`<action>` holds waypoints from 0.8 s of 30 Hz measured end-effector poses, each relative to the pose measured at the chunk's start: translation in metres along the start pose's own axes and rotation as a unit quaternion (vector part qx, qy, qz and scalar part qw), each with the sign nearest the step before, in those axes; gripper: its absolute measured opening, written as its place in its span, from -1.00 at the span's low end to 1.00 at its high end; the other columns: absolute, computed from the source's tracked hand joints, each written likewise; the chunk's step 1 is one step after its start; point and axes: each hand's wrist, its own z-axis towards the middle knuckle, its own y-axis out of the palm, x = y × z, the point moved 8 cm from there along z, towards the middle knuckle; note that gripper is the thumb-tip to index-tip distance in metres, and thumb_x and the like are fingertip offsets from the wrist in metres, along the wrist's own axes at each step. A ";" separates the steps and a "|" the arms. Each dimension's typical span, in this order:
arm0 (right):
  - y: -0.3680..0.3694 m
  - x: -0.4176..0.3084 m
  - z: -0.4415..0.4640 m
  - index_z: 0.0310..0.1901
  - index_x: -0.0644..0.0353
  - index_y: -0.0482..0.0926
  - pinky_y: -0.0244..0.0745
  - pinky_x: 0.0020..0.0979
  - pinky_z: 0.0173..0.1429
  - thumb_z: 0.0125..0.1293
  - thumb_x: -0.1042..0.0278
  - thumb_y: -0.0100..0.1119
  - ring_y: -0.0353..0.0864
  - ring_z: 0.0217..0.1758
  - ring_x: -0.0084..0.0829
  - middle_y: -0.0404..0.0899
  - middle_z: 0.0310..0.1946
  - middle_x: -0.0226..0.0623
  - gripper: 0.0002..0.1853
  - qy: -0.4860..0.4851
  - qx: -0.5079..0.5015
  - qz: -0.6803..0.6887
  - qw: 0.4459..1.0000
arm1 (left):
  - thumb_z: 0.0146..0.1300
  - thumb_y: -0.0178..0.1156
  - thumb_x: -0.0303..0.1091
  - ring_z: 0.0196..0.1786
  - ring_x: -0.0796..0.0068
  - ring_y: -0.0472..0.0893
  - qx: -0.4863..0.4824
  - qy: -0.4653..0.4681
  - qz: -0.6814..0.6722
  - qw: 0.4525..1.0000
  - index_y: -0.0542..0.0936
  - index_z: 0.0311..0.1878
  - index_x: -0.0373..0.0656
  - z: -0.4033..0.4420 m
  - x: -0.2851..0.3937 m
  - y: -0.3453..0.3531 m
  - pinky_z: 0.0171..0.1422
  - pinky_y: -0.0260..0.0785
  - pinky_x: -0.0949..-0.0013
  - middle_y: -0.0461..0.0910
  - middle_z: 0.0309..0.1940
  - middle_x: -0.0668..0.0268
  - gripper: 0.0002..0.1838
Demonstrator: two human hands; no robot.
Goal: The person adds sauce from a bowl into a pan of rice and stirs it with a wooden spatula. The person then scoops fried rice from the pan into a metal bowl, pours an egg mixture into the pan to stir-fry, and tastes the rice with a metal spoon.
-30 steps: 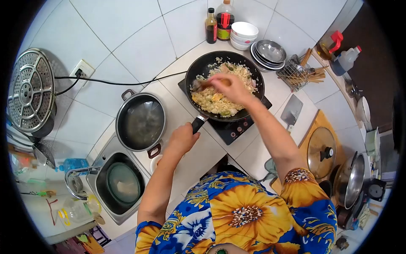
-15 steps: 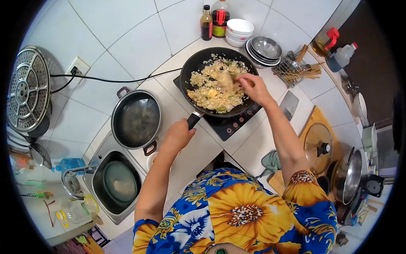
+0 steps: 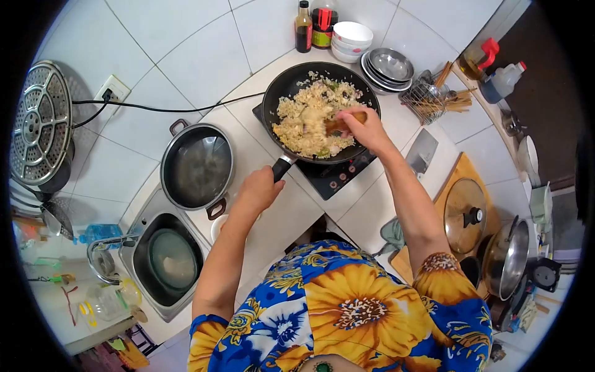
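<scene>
The wooden utensil (image 3: 333,127) has been shifted rightward across the pan (image 3: 284,82) since a second ago. At left, a pot (image 3: 178,186) is set on the surface (image 3: 288,214); next, the pan's handle (image 3: 282,167) is gripped by the left hand (image 3: 259,189), rice (green-flecked) (image 3: 302,141) is spread in the pan, and the utensil is clasped by the right hand (image 3: 367,129).

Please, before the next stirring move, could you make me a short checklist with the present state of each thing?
1. Left hand grips the handle: ok.
2. Right hand holds the utensil: ok.
3. Pan sits over the cooker: ok.
4. Rice lies inside the pan: ok.
5. Plug is in the socket: ok.
6. Heat setting is right: cannot tell; too small to read.
</scene>
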 end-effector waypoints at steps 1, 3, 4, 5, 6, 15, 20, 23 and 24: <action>0.006 -0.010 0.002 -0.21 0.32 0.63 0.49 -0.50 -0.36 0.34 0.31 0.10 0.58 -0.51 -0.58 0.64 -0.42 -0.31 -0.77 -0.034 -0.011 -0.018 0.999 | 0.18 0.26 -0.09 -0.20 -0.16 0.61 -0.003 0.000 0.003 1.000 0.52 -0.19 -0.32 -0.001 0.001 0.000 -0.07 0.44 -0.02 0.61 -0.32 -0.14 -0.58; 0.001 -0.040 -0.003 -0.19 0.32 0.63 0.50 -0.50 -0.34 0.35 0.33 0.10 0.57 -0.48 -0.59 0.64 -0.42 -0.32 -0.78 -0.056 -0.046 -0.016 0.997 | 0.18 0.25 -0.14 -0.15 -0.13 0.60 -0.026 -0.016 0.006 1.000 0.52 -0.15 -0.30 -0.001 0.003 -0.001 -0.04 0.44 -0.02 0.62 -0.25 -0.09 -0.62; 0.000 -0.060 -0.007 -0.18 0.31 0.64 0.51 -0.50 -0.32 0.35 0.36 0.10 0.57 -0.45 -0.61 0.64 -0.43 -0.33 -0.79 -0.079 -0.082 -0.015 0.993 | 0.18 0.25 -0.14 -0.15 -0.13 0.60 -0.026 -0.017 0.003 1.000 0.52 -0.15 -0.30 -0.002 0.005 -0.003 -0.04 0.44 -0.02 0.62 -0.25 -0.09 -0.62; -0.005 -0.072 -0.014 -0.13 0.28 0.65 0.52 -0.50 -0.25 0.35 0.41 0.12 0.56 -0.39 -0.62 0.66 -0.36 -0.34 -0.82 -0.099 -0.129 -0.045 0.986 | 0.18 0.25 -0.14 -0.15 -0.13 0.60 -0.025 -0.020 0.007 0.999 0.52 -0.16 -0.31 -0.003 0.006 -0.006 -0.04 0.44 -0.02 0.62 -0.25 -0.09 -0.62; -0.011 -0.083 -0.018 -0.13 0.28 0.65 0.52 -0.50 -0.25 0.35 0.41 0.12 0.56 -0.39 -0.62 0.66 -0.36 -0.34 -0.82 -0.098 -0.133 -0.047 0.985 | 0.18 0.25 -0.14 -0.15 -0.13 0.60 -0.024 -0.023 0.009 0.999 0.52 -0.16 -0.31 -0.004 0.006 -0.006 -0.04 0.44 -0.02 0.62 -0.25 -0.09 -0.62; 0.011 -0.050 0.014 -0.16 0.20 0.64 0.53 -0.22 -0.05 0.27 0.38 0.11 0.63 -0.20 -0.09 0.66 -0.26 -0.12 -0.81 -0.221 -0.117 -0.376 0.892 | 0.19 0.25 -0.15 -0.14 -0.13 0.61 -0.016 -0.010 0.008 1.000 0.51 -0.16 -0.31 -0.003 0.006 -0.003 -0.04 0.44 -0.02 0.62 -0.26 -0.10 -0.63; -0.061 -0.040 0.023 -0.16 0.25 0.64 0.53 -0.41 -0.09 0.33 0.41 0.11 0.67 -0.25 -0.34 0.68 -0.28 -0.17 -0.84 -0.161 0.000 -0.225 0.961 | 0.18 0.26 -0.13 -0.20 -0.15 0.61 -0.014 -0.016 0.005 1.000 0.52 -0.19 -0.34 -0.004 0.006 -0.004 -0.07 0.45 -0.02 0.61 -0.32 -0.13 -0.60; -0.052 0.004 0.034 -0.14 0.28 0.63 0.53 -0.45 -0.09 0.35 0.42 0.10 0.67 -0.23 -0.43 0.69 -0.25 -0.22 -0.83 -0.164 0.053 -0.157 0.972 | 0.17 0.27 -0.11 -0.26 -0.19 0.61 0.009 -0.002 0.002 1.000 0.53 -0.22 -0.38 -0.004 0.007 -0.004 -0.11 0.45 -0.03 0.60 -0.40 -0.17 -0.58; -0.041 0.010 0.035 -0.13 0.30 0.63 0.54 -0.45 -0.09 0.36 0.41 0.09 0.67 -0.22 -0.46 0.69 -0.23 -0.24 -0.82 -0.176 0.052 -0.129 0.974 | 0.16 0.27 -0.11 -0.27 -0.19 0.61 0.012 0.004 0.005 1.000 0.53 -0.23 -0.37 -0.003 0.008 -0.003 -0.11 0.45 -0.03 0.60 -0.40 -0.17 -0.58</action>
